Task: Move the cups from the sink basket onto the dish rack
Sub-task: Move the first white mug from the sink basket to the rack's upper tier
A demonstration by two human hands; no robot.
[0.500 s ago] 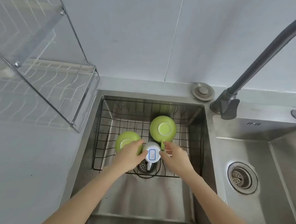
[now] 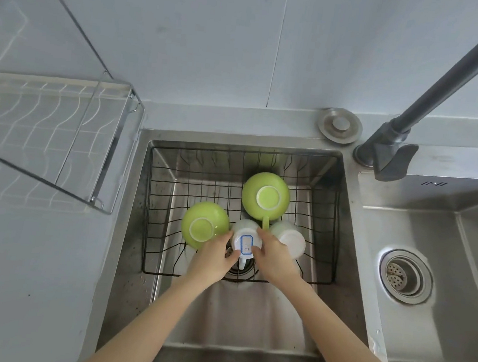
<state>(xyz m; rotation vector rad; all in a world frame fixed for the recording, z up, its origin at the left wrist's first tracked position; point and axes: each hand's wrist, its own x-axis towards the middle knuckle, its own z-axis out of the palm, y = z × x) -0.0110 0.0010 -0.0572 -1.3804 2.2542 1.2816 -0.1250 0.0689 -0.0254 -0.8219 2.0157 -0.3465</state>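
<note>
A black wire sink basket [image 2: 159, 202] sits in the left sink bowl and holds several upside-down cups. One green cup [image 2: 265, 196] lies at the back, another green cup [image 2: 202, 227] at the left, and a white cup [image 2: 292, 240] at the right. Between them is a white cup with a blue-framed label [image 2: 245, 244] on its base. My left hand [image 2: 214, 261] grips its left side and my right hand [image 2: 275, 257] grips its right side. The metal dish rack [image 2: 60, 140] stands on the counter to the left, with no cups on it.
A dark grey faucet [image 2: 392, 149] rises at the back right of the basket. A round metal sink plug [image 2: 339, 125] lies on the back ledge. The second bowl with its drain strainer [image 2: 403, 277] is on the right. A grey wall stands behind.
Both hands have closed in more tightly around the labelled white cup. The white cup on the right, earlier hidden by my right hand, now shows. The cups stay in the basket.
</note>
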